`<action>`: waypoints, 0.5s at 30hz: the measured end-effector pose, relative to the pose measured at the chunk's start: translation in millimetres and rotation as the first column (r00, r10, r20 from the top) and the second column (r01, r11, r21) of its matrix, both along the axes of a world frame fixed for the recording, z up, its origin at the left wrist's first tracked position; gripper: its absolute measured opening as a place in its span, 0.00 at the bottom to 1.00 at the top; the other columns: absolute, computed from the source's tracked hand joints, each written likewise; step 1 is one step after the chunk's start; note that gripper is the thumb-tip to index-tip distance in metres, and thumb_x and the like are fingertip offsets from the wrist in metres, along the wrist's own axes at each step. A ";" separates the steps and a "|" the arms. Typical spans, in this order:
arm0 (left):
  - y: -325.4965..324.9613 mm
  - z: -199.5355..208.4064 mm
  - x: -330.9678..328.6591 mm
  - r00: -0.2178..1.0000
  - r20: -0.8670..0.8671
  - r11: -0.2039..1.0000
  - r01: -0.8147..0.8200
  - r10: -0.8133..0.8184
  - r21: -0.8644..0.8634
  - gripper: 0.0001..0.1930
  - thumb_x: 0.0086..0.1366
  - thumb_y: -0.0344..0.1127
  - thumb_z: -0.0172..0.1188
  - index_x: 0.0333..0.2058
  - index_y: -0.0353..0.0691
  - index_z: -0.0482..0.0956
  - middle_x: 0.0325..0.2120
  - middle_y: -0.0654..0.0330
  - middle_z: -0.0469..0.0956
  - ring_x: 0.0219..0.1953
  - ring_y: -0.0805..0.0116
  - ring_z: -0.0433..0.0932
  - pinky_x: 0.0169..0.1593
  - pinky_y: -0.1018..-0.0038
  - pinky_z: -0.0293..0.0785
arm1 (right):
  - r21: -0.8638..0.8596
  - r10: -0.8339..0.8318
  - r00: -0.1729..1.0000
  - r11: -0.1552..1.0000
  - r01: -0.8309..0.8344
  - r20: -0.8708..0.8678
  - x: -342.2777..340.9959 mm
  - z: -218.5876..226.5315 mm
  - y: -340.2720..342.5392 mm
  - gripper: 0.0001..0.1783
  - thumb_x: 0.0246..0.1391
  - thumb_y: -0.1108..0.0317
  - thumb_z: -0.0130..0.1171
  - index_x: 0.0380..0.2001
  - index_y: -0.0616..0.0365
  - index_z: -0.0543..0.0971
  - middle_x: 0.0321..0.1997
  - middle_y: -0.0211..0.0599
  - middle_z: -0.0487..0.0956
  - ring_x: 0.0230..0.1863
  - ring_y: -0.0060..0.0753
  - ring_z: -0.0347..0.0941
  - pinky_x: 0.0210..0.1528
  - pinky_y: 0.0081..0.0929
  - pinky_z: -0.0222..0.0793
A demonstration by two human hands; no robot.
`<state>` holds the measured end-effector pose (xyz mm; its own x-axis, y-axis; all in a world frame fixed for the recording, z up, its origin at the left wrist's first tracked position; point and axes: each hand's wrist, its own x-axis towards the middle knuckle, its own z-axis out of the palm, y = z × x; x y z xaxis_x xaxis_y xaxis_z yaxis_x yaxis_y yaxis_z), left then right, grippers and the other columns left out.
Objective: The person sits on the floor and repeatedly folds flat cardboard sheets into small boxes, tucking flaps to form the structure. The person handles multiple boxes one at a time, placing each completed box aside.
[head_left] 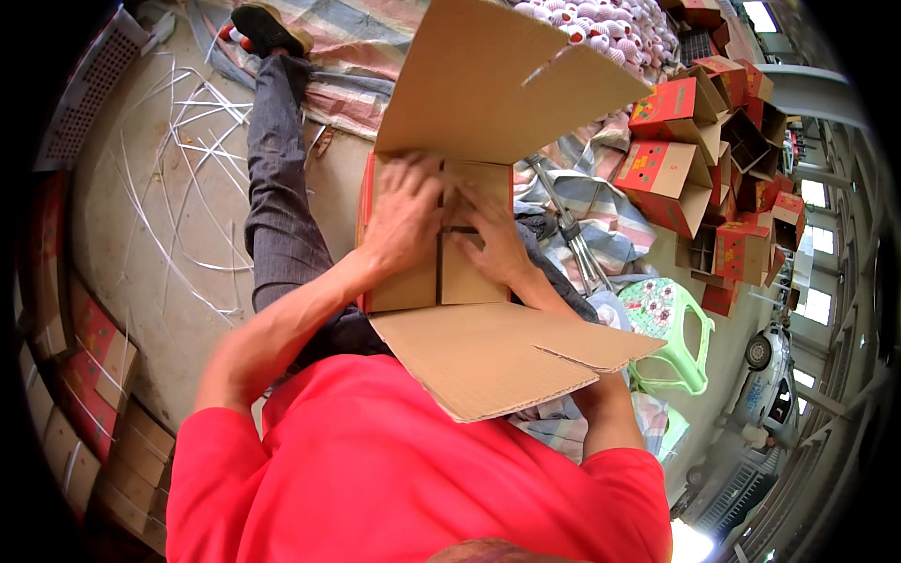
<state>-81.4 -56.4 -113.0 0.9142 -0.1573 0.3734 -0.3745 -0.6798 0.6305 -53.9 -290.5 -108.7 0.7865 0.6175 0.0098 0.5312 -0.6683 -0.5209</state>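
Observation:
A red-sided cardboard box (408, 281) stands between my legs, its plain brown flaps spread. The far flap (497, 84) rises upright with a slot cut in it, and the near flap (507, 352), also slotted, lies toward my chest. Inside the box, brown panels with dark gaps between them form a level surface. My left hand (405, 211) lies on the left panels, fingers stretched toward the far flap, slightly blurred. On the right panels rests my right hand (493, 239), fingers spread and thumb apart. Neither hand wraps round anything.
Loose white straps (202, 155) lie on the floor at left, above stacked cartons (94, 361). Net-wrapped fruit (610, 28) is heaped at the far side. Open red boxes (671, 178) pile up at right, beyond a green stool (690, 342) and metal rods (568, 225).

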 end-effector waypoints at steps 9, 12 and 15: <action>35.1 -37.3 -68.3 0.809 -0.585 0.747 -0.349 -0.064 -0.565 0.41 0.71 0.38 0.58 0.77 0.32 0.52 0.76 0.39 0.57 0.79 0.45 0.54 0.79 0.60 0.50 | 0.167 -0.321 0.379 0.530 0.831 -0.868 -12.4 -19.0 -25.5 0.37 0.70 0.57 0.60 0.74 0.63 0.63 0.71 0.41 0.72 0.72 0.35 0.64 0.74 0.33 0.58; 57.4 -26.9 -29.8 0.865 -0.484 0.785 -0.205 -0.134 -0.585 0.40 0.72 0.38 0.58 0.77 0.35 0.53 0.75 0.39 0.61 0.77 0.45 0.59 0.77 0.62 0.55 | 0.358 -0.215 0.493 0.462 0.812 -0.843 -15.5 -30.9 -32.8 0.34 0.72 0.59 0.58 0.73 0.62 0.63 0.71 0.36 0.71 0.71 0.30 0.64 0.73 0.33 0.58; 75.9 -8.7 -0.3 0.931 -0.350 0.856 -0.094 -0.105 -0.509 0.39 0.72 0.38 0.58 0.77 0.38 0.54 0.73 0.38 0.63 0.75 0.44 0.64 0.75 0.62 0.60 | 0.500 -0.214 0.609 0.401 0.768 -0.764 -15.1 -12.7 -3.4 0.31 0.72 0.60 0.57 0.71 0.61 0.65 0.70 0.36 0.72 0.71 0.30 0.65 0.73 0.33 0.58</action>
